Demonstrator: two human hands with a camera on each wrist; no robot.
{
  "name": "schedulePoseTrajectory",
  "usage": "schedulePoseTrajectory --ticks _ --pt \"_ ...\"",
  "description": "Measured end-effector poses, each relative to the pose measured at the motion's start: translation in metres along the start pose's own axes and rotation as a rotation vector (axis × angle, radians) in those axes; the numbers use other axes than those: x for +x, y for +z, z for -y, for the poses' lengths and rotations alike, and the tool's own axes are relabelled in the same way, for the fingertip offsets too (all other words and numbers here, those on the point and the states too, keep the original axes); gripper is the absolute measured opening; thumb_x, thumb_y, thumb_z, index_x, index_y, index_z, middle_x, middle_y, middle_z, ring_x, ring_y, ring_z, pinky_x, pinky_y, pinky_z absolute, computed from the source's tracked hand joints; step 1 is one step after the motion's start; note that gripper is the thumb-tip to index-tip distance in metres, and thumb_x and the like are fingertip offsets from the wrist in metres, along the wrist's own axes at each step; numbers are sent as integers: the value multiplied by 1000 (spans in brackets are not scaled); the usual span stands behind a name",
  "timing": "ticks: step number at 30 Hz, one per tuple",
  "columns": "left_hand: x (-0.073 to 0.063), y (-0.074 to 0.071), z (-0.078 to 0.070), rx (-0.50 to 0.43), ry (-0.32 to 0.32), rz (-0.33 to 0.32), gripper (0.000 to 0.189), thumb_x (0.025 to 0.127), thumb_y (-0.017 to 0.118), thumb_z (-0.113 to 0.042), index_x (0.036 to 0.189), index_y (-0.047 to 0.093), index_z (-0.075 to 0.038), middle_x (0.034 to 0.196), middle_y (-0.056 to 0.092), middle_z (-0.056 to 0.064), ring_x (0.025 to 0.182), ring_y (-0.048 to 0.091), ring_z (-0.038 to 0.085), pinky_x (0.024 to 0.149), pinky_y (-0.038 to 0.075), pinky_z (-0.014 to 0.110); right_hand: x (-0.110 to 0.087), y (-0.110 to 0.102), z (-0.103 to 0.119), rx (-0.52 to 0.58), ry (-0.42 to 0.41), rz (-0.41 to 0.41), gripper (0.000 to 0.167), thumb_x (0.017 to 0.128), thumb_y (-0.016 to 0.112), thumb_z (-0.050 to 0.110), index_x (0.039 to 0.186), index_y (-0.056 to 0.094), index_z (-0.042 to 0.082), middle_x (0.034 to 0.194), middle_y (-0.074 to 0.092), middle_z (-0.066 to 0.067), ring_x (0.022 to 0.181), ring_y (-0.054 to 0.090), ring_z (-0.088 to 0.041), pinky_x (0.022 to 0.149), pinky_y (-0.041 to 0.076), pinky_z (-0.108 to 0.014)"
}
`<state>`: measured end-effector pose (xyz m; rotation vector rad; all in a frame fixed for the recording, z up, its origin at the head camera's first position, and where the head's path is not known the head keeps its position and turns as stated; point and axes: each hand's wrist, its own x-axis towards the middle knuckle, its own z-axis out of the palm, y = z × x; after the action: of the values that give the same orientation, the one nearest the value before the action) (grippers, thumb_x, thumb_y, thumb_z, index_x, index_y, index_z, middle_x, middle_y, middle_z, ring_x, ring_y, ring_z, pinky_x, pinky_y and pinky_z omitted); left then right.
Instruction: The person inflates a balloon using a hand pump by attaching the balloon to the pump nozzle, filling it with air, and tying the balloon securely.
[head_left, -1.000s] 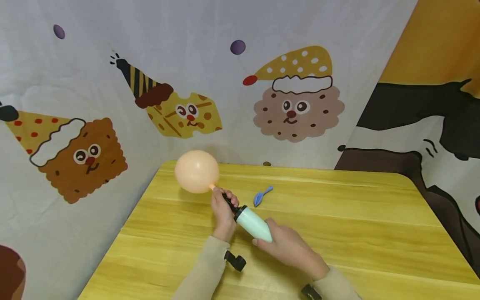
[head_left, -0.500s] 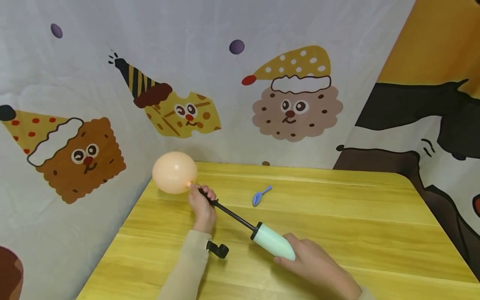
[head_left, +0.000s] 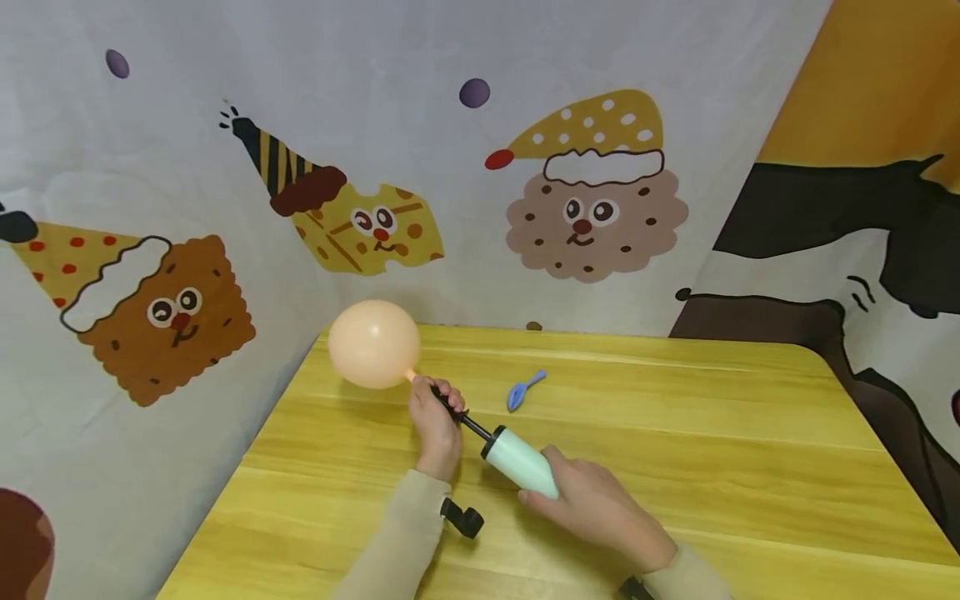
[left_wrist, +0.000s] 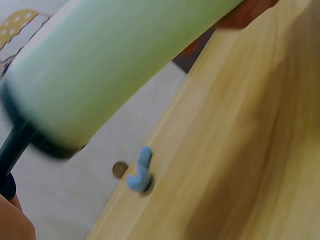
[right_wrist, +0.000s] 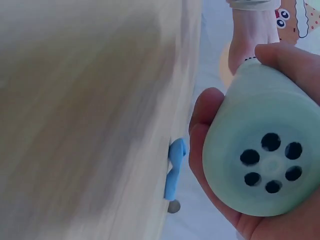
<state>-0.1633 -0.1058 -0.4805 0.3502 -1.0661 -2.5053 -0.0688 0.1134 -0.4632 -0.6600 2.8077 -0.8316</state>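
Head view shows two hands on one pump [head_left: 523, 463]. The left hand [head_left: 437, 421] has its fingers curled round the black front piece [head_left: 447, 402], with its thumb up by the neck of a big peach balloon [head_left: 374, 344]. That balloon is round and sits just past the left hand, off to its left. The right hand [head_left: 600, 504] is wrapped round the back of the pump's pale green tube [right_wrist: 250, 110], which has dark holes in its round end. Between the hands, a bit of thin black rod [head_left: 476, 427] shows. A little blue balloon [head_left: 516, 397], all limp, lies on the yellow wooden table [head_left: 712, 467], to the right of the left hand and farther out than the right hand. Past both hands is a pale cloth [head_left: 375, 67] with cartoon snacks in party hats.
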Motion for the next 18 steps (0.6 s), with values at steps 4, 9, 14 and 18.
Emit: schedulePoseTrajectory --ticks 4,9,14,18 --pt "-15 7 9 3 -34 28 36 116 27 -27 87 42 -11 69 47 -1 50 43 8 44 39 19 4 0 2 18 22 6 60 92 69 60 116 59 7 72 53 6 59 49 -9 48 41 -27" --pt "-27 12 18 14 -78 43 38 116 29 -30 87 44 -11 70 48 -2 50 45 7 46 40 19 6 0 1 41 20 -4 62 94 68 59 120 58 4 71 52 5 57 48 -9 47 40 -27" --pt "-29 10 20 2 -114 49 36 116 31 -32 89 44 -12 72 49 0 54 47 10 50 42 21 8 1 1 56 37 -4 61 93 70 58 119 59 4 71 52 5 57 49 -10 46 40 -28" --pt "-27 5 17 29 -112 59 33 116 30 -30 92 44 -12 75 52 1 60 52 13 57 48 24 8 5 0 68 60 6 63 92 68 61 120 59 5 72 53 5 58 49 -10 48 41 -28"
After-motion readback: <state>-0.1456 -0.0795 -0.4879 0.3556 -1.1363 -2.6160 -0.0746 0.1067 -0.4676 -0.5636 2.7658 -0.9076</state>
